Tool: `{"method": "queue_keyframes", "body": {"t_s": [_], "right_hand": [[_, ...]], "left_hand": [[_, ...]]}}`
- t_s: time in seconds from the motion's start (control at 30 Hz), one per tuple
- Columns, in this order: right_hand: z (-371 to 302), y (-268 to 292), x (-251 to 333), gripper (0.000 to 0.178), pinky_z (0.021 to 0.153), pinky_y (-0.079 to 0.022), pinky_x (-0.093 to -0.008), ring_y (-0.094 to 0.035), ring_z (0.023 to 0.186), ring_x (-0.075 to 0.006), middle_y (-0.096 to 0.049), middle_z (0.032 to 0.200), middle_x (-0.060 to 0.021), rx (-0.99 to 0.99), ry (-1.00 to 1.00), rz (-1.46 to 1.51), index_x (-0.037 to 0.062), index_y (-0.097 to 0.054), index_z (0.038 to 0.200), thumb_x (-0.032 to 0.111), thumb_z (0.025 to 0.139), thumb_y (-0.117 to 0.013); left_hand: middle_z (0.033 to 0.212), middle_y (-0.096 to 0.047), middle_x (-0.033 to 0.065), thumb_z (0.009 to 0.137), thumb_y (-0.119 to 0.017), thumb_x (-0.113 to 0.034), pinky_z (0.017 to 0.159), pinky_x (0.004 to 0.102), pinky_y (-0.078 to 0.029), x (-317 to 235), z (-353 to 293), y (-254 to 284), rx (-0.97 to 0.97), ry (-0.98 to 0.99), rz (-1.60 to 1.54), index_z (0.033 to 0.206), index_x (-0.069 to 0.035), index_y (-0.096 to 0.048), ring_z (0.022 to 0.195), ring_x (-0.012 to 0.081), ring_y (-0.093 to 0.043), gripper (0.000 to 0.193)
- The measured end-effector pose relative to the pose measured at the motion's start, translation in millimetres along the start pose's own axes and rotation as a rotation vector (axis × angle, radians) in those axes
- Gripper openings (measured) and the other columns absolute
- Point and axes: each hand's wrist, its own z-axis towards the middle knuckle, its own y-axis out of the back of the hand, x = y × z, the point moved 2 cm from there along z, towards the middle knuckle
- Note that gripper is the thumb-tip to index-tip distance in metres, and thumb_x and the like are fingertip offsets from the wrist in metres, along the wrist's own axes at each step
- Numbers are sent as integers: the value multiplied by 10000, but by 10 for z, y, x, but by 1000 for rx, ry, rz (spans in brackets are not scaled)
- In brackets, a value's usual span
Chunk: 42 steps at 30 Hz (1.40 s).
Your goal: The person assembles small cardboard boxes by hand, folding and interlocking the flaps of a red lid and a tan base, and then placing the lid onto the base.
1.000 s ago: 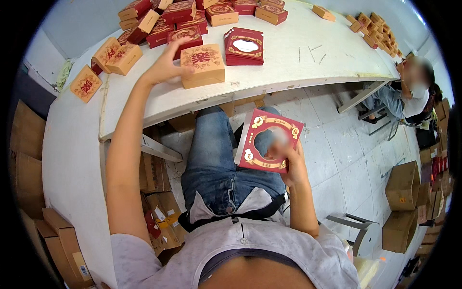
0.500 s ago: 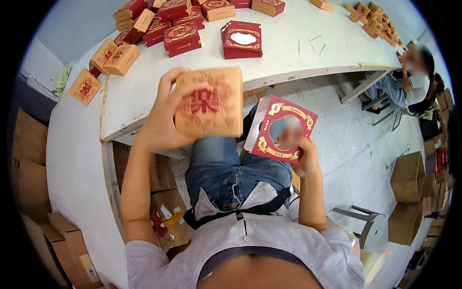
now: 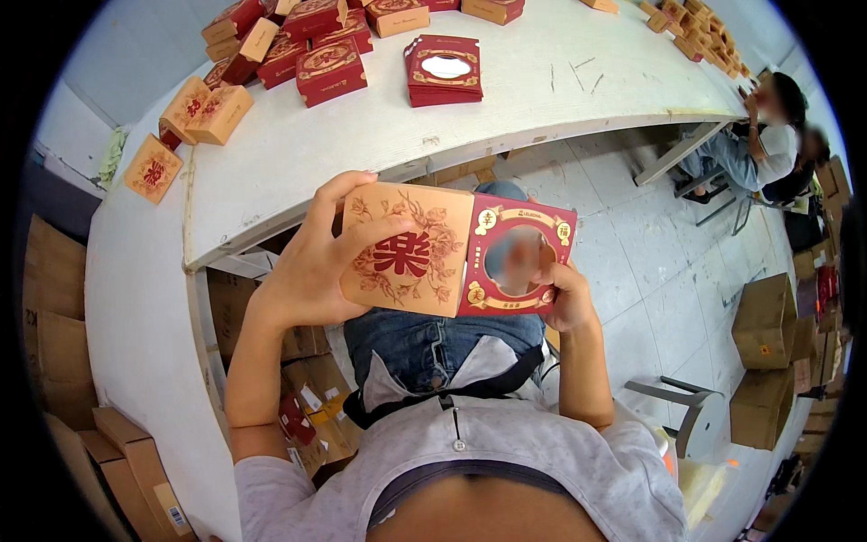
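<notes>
My left hand is closed round an orange-tan box printed with a dark red character and flowers. Its thumb and fingers grip the box's left side. In my right hand is a red box sleeve with gold decoration and an oval window, pinched at its right edge. The box's right side meets the sleeve's left edge over my lap. How far the box sits inside the sleeve, if at all, I cannot tell. Beyond them on the white table lies a stack of flat red sleeves.
Red and tan boxes are heaped at the far left of the table, with several tan boxes near its left bend. Another person sits at the far right. Cardboard cartons stand on the right, by a grey chair.
The tan box has come down and its right side now meets the red sleeve. The sleeve has turned from a tilt to nearly level and shifted slightly left.
</notes>
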Motion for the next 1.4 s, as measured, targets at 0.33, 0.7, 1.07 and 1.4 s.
{"method": "queue_keyframes", "body": {"t_s": [0.33, 0.7, 1.07, 1.4], "right_hand": [[45, 34, -3, 841, 894, -425, -327, -490, 1088, -212, -443, 1249, -107, 236, 29, -49, 134, -93, 1418, 6, 683, -482], [-20, 45, 108, 736, 786, -488, -333, -549, 938, -217, -511, 1068, -118, 133, -54, -190, 37, -285, 1331, 61, 629, -505], [124, 156, 75, 513, 739, -454, -253, -534, 870, -135, -533, 970, -67, 215, -91, -288, 1, -413, 1218, 68, 715, -486], [234, -92, 59, 690, 738, -456, -258, -544, 839, -136, -504, 1077, -97, 200, -234, -366, 66, -272, 1323, 86, 677, -513]], "left_hand": [[1271, -305, 152, 507, -801, -140, 918, 394, -415, -55, -26, 59, -3, -15, 18, 1116, -251, -559, 1142, 353, -414, 664], [1267, -314, 159, 498, -805, -164, 924, 388, -387, -106, -89, -71, -69, 10, 5, 1134, -237, -554, 1145, 343, -394, 688], [1277, -262, 175, 507, -800, -167, 964, 411, -332, -102, -187, -237, 55, 182, 27, 1228, -202, -452, 1173, 371, -322, 801], [1309, -227, 175, 463, -832, -287, 979, 456, -313, -125, -218, -405, -57, 296, 10, 1228, -170, -413, 1222, 383, -259, 880]]}}
